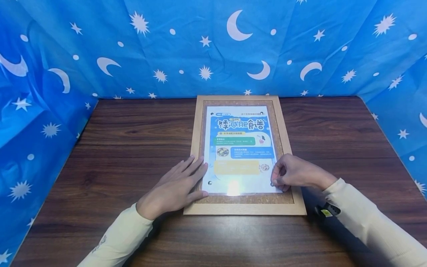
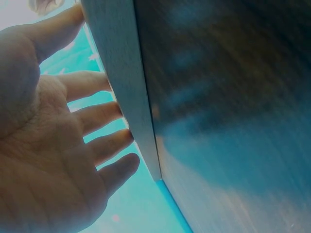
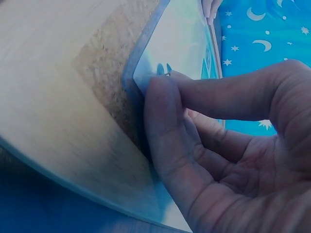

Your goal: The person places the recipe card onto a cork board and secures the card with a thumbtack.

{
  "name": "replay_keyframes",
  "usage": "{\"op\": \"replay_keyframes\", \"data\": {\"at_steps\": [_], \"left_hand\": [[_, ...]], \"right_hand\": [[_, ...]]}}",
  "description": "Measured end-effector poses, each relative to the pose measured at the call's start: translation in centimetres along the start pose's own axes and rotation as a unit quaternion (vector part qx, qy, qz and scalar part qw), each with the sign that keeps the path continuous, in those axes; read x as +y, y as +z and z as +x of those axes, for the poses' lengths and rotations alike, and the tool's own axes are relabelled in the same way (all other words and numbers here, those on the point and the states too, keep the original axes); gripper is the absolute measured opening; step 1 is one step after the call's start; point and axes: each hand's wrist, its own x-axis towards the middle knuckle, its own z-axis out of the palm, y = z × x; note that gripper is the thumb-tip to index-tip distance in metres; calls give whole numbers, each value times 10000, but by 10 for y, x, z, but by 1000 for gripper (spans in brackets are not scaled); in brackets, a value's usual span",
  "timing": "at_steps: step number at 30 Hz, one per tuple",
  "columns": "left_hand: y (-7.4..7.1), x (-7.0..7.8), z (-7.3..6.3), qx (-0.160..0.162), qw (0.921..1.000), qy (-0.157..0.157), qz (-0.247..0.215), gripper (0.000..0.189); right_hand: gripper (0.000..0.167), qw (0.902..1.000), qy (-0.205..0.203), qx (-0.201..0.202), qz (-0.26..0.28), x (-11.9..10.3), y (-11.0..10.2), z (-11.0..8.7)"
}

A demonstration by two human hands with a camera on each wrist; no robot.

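A laminated sheet (image 1: 240,148) with colourful Chinese print lies on a cork board (image 1: 247,199) with a pale wooden frame (image 1: 243,209). My left hand (image 1: 173,187) rests across the board's left edge, fingers spread and nearly straight; the left wrist view shows the fingertips against the frame's side (image 2: 126,87). At the sheet's lower right corner, my right hand (image 1: 295,170) pinches a small thumbtack (image 1: 272,184) between thumb and index finger. Other thumbtacks sit at the lower left (image 1: 209,183), upper left (image 1: 212,114) and upper right corners of the sheet.
The board lies on a dark wood-grain table (image 1: 133,137), its far edge near a blue curtain (image 1: 186,55) with white moons and stars. The curtain also hangs along both sides. A dark band with a yellow label (image 1: 325,211) hangs at the right wrist.
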Motion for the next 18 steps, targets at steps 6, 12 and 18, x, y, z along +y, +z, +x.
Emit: {"op": "replay_keyframes", "data": {"at_steps": [6,12,18], "left_hand": [[-1,1,0,-1,10000,-12,-14,76],[-1,1,1,-29,10000,-60,-41,76],[-1,1,1,-20,10000,-38,-36,76]], "right_hand": [[3,9998,92,38,-173,-2,0,1],[2,9993,154,86,-340,-3,1,3],[2,9986,152,122,-482,-3,1,3]]}}
